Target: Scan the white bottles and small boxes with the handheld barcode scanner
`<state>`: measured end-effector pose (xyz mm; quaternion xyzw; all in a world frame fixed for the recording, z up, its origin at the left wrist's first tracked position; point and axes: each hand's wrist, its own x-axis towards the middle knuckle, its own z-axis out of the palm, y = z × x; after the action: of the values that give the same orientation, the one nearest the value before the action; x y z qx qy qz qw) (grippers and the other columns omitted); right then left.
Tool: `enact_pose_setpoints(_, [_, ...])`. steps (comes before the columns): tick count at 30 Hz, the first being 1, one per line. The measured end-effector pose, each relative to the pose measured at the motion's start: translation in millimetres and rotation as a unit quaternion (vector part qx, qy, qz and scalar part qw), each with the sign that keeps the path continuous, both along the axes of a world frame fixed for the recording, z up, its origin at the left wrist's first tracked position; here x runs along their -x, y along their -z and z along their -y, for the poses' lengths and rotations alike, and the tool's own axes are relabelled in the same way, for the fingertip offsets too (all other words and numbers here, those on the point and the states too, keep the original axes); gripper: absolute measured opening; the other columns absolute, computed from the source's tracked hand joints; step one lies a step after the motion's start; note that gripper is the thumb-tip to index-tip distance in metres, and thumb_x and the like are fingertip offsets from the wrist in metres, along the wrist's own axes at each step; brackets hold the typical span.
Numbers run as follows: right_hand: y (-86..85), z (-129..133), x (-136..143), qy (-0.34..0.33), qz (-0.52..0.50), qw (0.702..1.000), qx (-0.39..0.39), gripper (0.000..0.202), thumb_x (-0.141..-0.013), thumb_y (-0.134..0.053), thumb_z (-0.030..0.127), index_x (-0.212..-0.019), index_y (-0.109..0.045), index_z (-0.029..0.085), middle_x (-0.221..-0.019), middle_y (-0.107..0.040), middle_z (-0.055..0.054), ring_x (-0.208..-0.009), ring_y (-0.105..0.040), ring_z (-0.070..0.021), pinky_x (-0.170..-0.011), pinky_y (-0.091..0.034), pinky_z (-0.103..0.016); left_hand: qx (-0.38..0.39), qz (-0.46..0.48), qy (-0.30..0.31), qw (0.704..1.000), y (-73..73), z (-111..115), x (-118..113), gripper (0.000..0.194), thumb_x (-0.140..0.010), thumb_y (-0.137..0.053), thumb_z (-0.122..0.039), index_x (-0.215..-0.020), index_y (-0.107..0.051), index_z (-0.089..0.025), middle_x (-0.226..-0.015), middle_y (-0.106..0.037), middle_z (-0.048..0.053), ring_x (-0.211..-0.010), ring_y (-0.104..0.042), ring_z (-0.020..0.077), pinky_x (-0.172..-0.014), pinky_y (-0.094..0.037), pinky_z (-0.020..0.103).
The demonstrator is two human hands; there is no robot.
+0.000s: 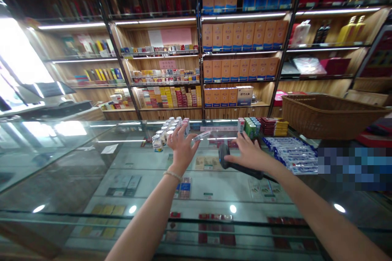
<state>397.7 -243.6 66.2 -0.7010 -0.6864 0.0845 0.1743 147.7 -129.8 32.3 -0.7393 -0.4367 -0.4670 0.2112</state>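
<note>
Over the glass counter (147, 167), my left hand (181, 144) reaches forward with its fingers apart, a beaded bracelet at the wrist. It is beside a cluster of small white-topped bottles (165, 133) and its fingertips overlap some pink ones behind. By its thumb is a small white slanted strip (202, 135); whether the thumb touches it I cannot tell. My right hand (248, 153) is spread above a black handheld barcode scanner (224, 155), partly covering it. Its fingertips are just in front of a group of green cans (250, 129).
Red flat packs (274, 125), blue-and-white packets (290, 153) and a brown wicker basket (330, 112) stand on the right. Boxes lie under the glass. Behind are shelves with orange boxes (241, 34) and cigarette packs (171, 97). A monitor (47, 89) is at left.
</note>
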Motion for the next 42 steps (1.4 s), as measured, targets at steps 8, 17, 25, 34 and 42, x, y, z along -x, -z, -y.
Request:
enact_pose_setpoints(8, [-15.9,-73,15,-0.073,-0.018,0.975,-0.211,0.045,-0.085,-0.072,0.044,-0.126,-0.067,0.024,-0.142,-0.061,-0.012,-0.141,-0.048,-0.0347,-0.117,-0.037,-0.057,0.005,0.039,0.032,0.999,-2.3,3,0,0.015,-0.089,-0.074,-0.039,-0.099,-0.078,-0.029,-0.152,-0.053,0.009,-0.144,-0.040,0.0345,-0.121,-0.027,0.060])
enact_pose_setpoints(17, [2.2,-100,36,-0.079,-0.067,0.962,-0.251,0.033,-0.090,-0.069,0.049,-0.117,-0.075,0.030,-0.147,-0.059,-0.011,-0.142,-0.047,-0.0335,-0.116,-0.038,-0.059,0.017,0.060,0.047,0.997,2.2,1,1,0.017,-0.090,-0.073,-0.040,-0.102,-0.078,-0.029,-0.151,-0.052,0.010,-0.143,-0.041,0.0358,-0.121,-0.029,0.061])
enact_pose_setpoints(25, [0.2,-101,39,-0.094,-0.110,0.956,-0.254,0.028,-0.091,-0.069,0.045,-0.113,-0.077,0.030,-0.146,-0.061,-0.010,-0.140,-0.049,-0.0314,-0.117,-0.037,-0.056,0.040,0.065,0.047,0.996,0.1,0,0,0.017,-0.091,-0.071,-0.040,-0.102,-0.078,-0.028,-0.155,-0.047,0.010,-0.145,-0.040,0.0347,-0.121,-0.029,0.060])
enact_pose_setpoints(34, [-19.6,-97,49,-0.096,-0.109,0.956,-0.255,0.032,-0.091,-0.068,0.055,-0.106,-0.079,0.029,-0.151,-0.057,-0.009,-0.145,-0.042,-0.0327,-0.117,-0.034,-0.057,0.067,0.060,0.036,0.995,-1.2,3,0,0.020,-0.093,-0.067,-0.041,-0.102,-0.079,-0.028,-0.160,-0.043,0.009,-0.148,-0.035,0.0350,-0.122,-0.025,0.061])
enact_pose_setpoints(42, [-28.0,-94,71,-0.083,-0.074,0.956,-0.270,0.022,-0.087,-0.071,0.045,-0.097,-0.077,0.025,-0.152,-0.056,-0.009,-0.149,-0.034,-0.0349,-0.117,-0.027,-0.062,0.083,0.042,0.015,0.996,2.4,2,0,0.017,-0.093,-0.066,-0.038,-0.098,-0.080,-0.030,-0.161,-0.043,0.007,-0.149,-0.031,0.0353,-0.122,-0.023,0.064])
